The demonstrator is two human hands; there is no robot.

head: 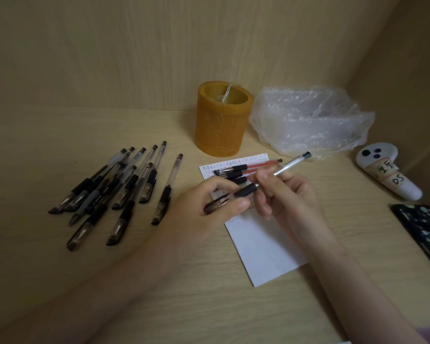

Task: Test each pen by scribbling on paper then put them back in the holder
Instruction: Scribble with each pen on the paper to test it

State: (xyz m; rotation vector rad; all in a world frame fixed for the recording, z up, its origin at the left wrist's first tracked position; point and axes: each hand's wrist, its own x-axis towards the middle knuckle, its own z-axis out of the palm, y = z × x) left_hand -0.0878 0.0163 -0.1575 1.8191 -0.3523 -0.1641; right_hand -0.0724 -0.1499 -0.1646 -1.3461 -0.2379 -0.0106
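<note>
Over the white paper (263, 247) my right hand (283, 194) holds a clear black-grip pen (281, 168) by its barrel, the back end pointing up to the right. My left hand (209, 202) pinches the dark cap (216, 203) at that pen's tip end. Red-ink pens (253, 167) lie across the paper's top edge, where small marks show. Several capped black pens (119, 187) lie in a loose pile on the desk to the left. The amber cylindrical holder (221, 125) stands behind the paper, with only a pale item inside.
A crumpled clear plastic bag (308, 120) lies right of the holder. A white controller with a label (387, 175) and a dark patterned phone (425, 232) sit at the right. Wooden walls close the desk (60, 135) at the back and right.
</note>
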